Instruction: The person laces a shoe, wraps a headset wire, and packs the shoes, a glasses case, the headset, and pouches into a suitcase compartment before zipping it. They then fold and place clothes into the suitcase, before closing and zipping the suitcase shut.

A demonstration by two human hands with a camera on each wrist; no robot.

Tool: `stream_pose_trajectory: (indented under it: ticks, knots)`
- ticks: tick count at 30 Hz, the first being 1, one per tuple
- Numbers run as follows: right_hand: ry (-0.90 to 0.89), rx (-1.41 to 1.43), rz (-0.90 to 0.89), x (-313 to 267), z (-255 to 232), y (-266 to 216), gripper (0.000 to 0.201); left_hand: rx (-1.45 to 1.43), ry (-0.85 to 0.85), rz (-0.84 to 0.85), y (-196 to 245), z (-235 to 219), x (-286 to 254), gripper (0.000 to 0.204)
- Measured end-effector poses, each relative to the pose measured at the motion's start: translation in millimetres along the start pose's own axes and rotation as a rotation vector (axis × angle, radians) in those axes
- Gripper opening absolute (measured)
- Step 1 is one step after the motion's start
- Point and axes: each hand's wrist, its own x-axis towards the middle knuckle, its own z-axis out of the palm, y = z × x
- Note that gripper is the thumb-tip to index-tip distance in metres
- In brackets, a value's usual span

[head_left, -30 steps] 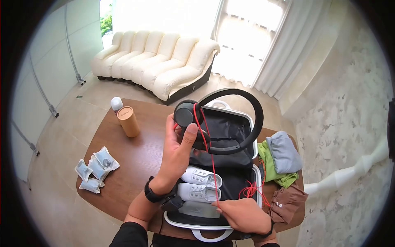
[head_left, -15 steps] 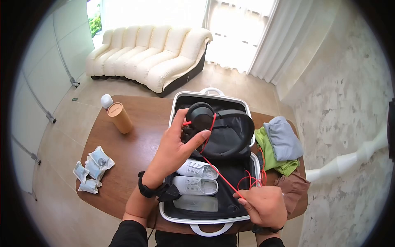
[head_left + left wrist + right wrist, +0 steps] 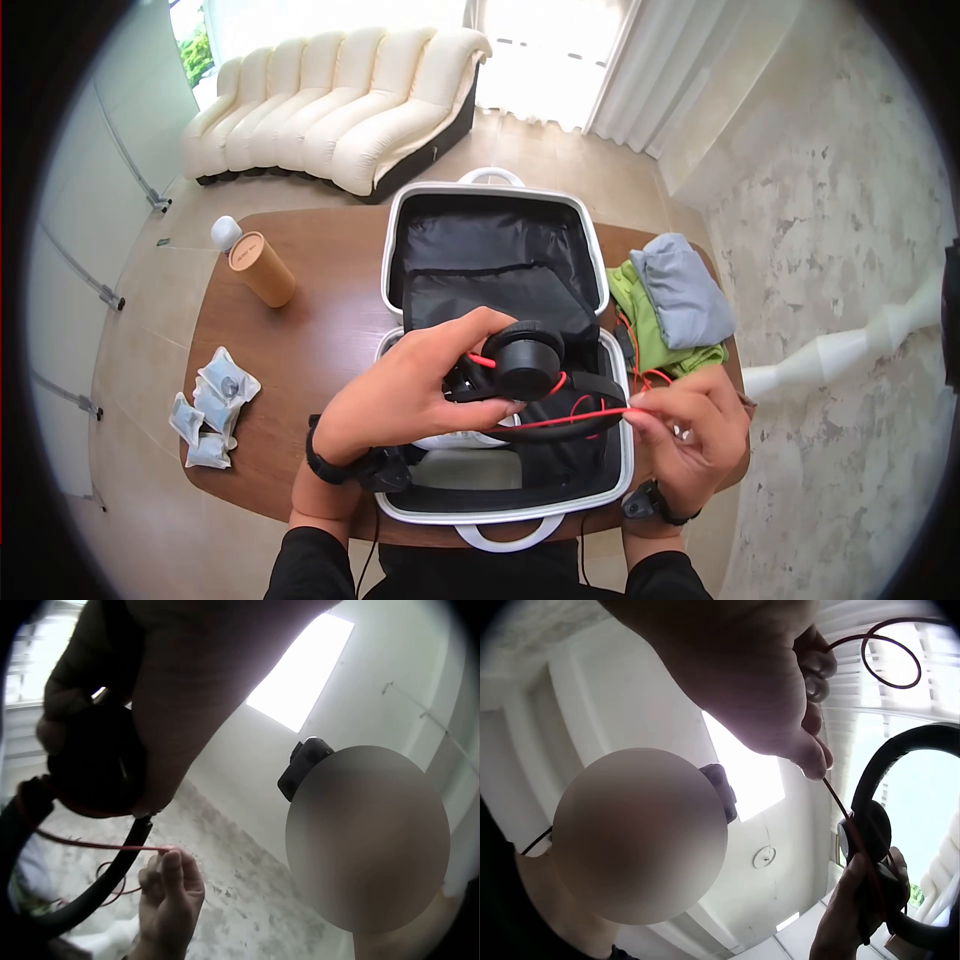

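Over the open suitcase (image 3: 392, 250), my left hand (image 3: 405, 395) grips a pair of black headphones (image 3: 528, 366) by the ear cups, thumb below and fingers above. The headband points right. A red cable (image 3: 580, 417) wraps round the headphones and runs taut to my right hand (image 3: 700, 425), which pinches it between thumb and fingers. In the right wrist view, a loose loop of the red cable (image 3: 919, 667) trails from that hand. Below my left hand, a translucent grey case (image 3: 465, 468) lies in the suitcase. White shoes beside it are mostly hidden.
A folded grey-blue garment (image 3: 682, 290) lies on a green one (image 3: 640, 312) right of the suitcase. On the table's left are a brown cardboard tube (image 3: 262, 272), a white-capped container (image 3: 226, 233) and several small packets (image 3: 218, 395). A cream sofa (image 3: 330, 110) stands beyond.
My left hand has lowered the headphones toward the suitcase and turned them. My right hand, still pinching the cable, has moved right and up from the suitcase's front edge.
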Motion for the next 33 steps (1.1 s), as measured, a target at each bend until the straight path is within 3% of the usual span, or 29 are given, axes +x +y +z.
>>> stream_pose_trajectory:
  ticks: [7, 13, 22, 27, 33]
  knots:
    - [0.004, 0.123, 0.049, 4, 7, 10, 0.022, 0.111, -0.082, 0.079, -2, 5, 0, 0.06]
    - [-0.042, 0.15, 0.078, 7, 11, 13, 0.021, 0.143, -0.181, 0.133, 1, 4, 3, 0.054]
    - [-0.067, 0.252, 0.127, 9, 13, 23, 0.018, 0.081, -0.136, 0.161, -4, 4, 0, 0.06]
    - [-0.251, 0.374, 0.274, 13, 15, 24, 0.015, 0.019, -0.19, 0.237, -6, 1, 1, 0.061]
    - [-0.342, 0.42, 0.231, 11, 22, 31, 0.02, -0.157, -0.158, 0.214, -7, 9, -4, 0.073]
